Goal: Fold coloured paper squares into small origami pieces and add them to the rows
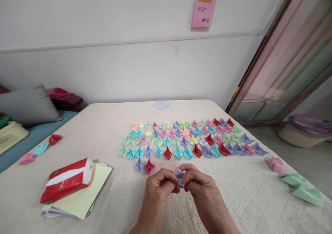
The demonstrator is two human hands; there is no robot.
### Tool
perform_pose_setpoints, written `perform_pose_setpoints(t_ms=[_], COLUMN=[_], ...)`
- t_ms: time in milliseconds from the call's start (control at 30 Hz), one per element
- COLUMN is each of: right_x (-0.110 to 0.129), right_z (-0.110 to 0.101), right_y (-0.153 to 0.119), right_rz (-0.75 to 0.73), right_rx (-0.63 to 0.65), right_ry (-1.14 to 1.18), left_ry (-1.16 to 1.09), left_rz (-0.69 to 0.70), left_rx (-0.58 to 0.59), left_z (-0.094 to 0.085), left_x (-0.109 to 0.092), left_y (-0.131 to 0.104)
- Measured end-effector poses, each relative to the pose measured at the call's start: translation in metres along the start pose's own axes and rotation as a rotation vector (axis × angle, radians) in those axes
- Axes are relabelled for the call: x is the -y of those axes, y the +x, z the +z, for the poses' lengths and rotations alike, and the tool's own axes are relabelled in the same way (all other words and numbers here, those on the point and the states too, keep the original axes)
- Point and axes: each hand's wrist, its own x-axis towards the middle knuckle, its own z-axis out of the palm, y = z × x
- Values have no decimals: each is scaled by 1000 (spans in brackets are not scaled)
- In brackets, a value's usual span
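Observation:
Between my two hands is a small folded lavender paper [178,174], pinched from both sides above the cloth-covered table [109,123]. My left hand [161,185] grips its left side with thumb and bent fingers. On its right side, the thumb and fingers of my right hand [198,182] are closed too. The fingers hide part of the paper. Just beyond my hands stand several rows of small folded paper boats [178,153] in many colours. The nearest short row has a lavender boat [139,165] and a magenta boat [149,166].
On the left, a red packet [68,178] lies on a stack of coloured paper [97,184]. A lavender sheet [161,105] lies at the far edge. Larger folded papers sit at the left edge, including a red one [55,139]; green ones [307,194] sit at the right.

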Motion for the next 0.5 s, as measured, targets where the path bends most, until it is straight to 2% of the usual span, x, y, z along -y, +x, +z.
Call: perform_pose_setpoints(t_ms=[200,333,500], right_x=[3,4,6], right_z=[2,1,2], right_y=[1,1,1], right_rz=[75,41,42], right_rx=[-28,30,105], right_ry=[-8,-104,-165], left_ry=[17,74,69], left_rz=[-32,-38,-40], left_rx=[26,51,-3], left_z=[-3,-1,-1], left_x=[-2,-9,-13], left_y=[0,1,3])
